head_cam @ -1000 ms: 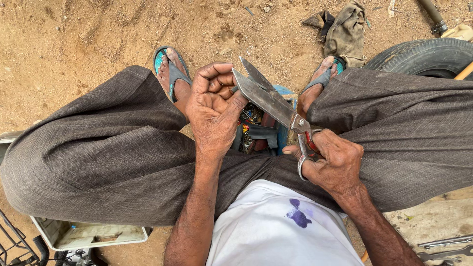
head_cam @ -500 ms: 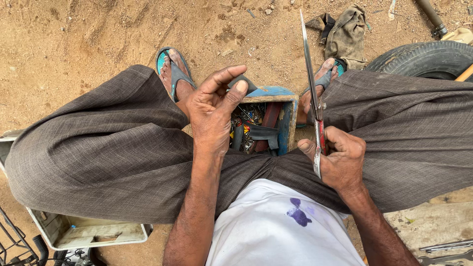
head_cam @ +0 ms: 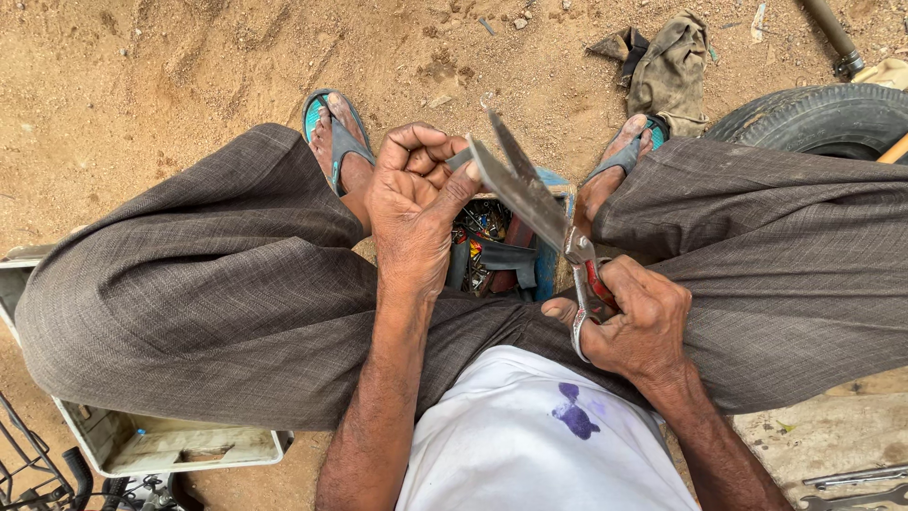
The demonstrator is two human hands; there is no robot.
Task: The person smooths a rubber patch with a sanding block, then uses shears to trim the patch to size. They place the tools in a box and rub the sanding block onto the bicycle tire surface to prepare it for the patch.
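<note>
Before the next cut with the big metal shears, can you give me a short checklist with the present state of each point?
1. Right hand holds the red handles of the large metal shears: ok.
2. Blades open: ok, they stand apart.
3. Left hand pinches a small grey piece at the blades: ok.
4. Left fingertips clear of the blades: not ok, they are right beside them.
5. Whether the piece sits between the blades: cannot tell.
6. Blue open toolbox of small parts lies below the cut, between the sandalled feet: ok.
</note>
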